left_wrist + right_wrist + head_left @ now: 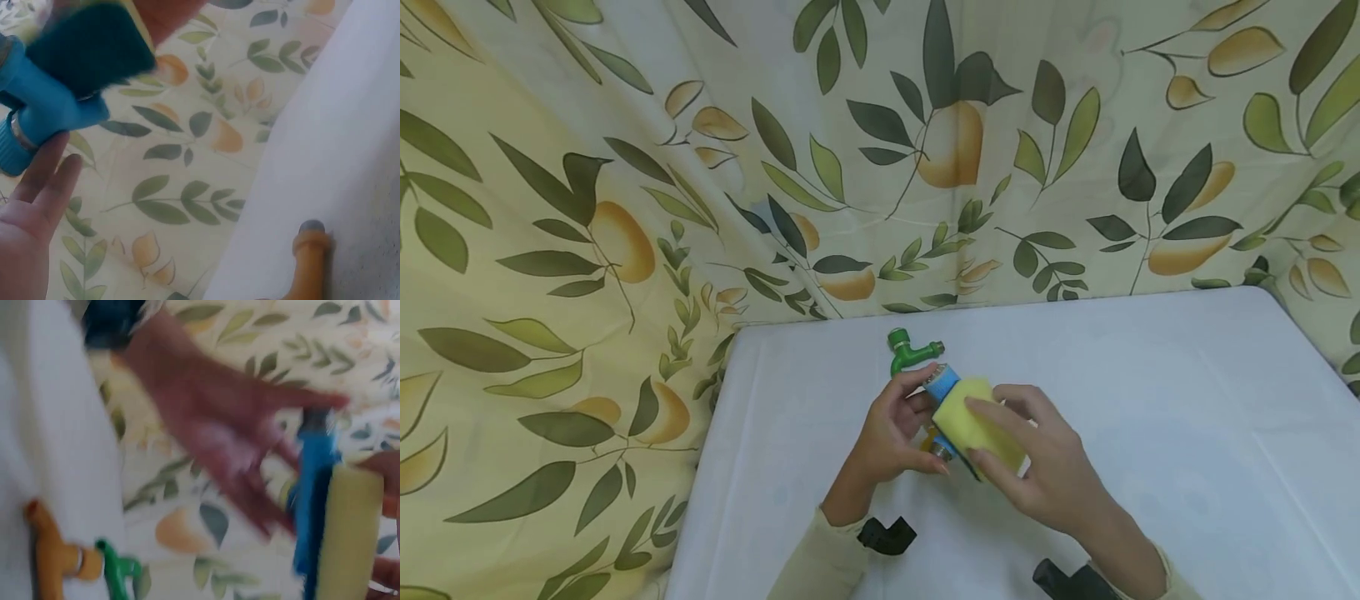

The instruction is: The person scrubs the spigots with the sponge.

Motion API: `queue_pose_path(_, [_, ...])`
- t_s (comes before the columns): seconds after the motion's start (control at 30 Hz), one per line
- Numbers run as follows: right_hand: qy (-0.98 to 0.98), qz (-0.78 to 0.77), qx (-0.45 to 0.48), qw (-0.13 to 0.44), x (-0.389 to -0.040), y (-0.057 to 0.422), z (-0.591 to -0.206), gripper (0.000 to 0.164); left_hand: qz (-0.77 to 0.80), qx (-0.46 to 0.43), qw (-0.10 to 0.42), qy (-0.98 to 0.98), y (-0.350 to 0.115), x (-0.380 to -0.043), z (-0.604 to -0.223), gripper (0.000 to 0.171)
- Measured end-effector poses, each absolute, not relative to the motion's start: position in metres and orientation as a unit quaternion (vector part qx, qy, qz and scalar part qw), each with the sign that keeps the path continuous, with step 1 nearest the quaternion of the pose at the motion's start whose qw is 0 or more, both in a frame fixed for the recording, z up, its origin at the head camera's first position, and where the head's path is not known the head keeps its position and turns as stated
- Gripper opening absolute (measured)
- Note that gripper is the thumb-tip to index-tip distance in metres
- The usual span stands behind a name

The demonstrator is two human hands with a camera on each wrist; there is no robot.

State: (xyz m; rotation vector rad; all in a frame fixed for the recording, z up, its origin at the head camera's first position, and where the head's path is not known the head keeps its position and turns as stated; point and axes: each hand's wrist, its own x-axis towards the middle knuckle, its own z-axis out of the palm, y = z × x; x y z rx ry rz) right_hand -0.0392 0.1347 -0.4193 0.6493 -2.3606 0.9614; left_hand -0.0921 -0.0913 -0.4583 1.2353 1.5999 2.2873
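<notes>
A blue plastic tap (942, 382) with metallic threaded ends is held up over the table by my left hand (880, 442), with the thumb and fingers at its ends. My right hand (1051, 467) grips a yellow sponge (977, 423) between thumb and fingers. The sponge's dark green scouring side (94, 50) lies against the blue tap's body (47, 103) in the left wrist view. From the head, the sponge hides most of the tap.
Standing on the white-covered table (1187, 433) are a green tap (910, 357) beyond my left hand and an orange tap (53, 562), mostly hidden in the head view. A leaf-and-fruit patterned curtain (1037, 208) hangs behind and at the left.
</notes>
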Motion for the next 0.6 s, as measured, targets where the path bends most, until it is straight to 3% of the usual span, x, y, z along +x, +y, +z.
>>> queue_pose_path(0.07, [-0.866, 0.353, 0.219, 0.278, -0.041, 0.135, -0.421, 0.046, 0.771, 0.384, 0.039, 0.507, -0.091, -0.093, -0.46, 0.109])
queue_pose_path(0.23, [-0.849, 0.354, 0.187, 0.344, -0.043, 0.133, -0.426, 0.057, 0.83, 0.305, 0.066, 0.462, -0.087, -0.091, -0.462, 0.108])
queue_pose_path(0.43, [-0.84, 0.372, 0.148, 0.365, -0.046, 0.13, -0.428, 0.058, 0.882, 0.202, 0.129, 0.407, -0.076, -0.086, -0.461, 0.1])
queue_pose_path(0.6, [-0.841, 0.362, 0.142, 0.376, -0.047, 0.13, -0.43, 0.057, 0.899, 0.162, 0.129, 0.387, -0.069, -0.084, -0.46, 0.097])
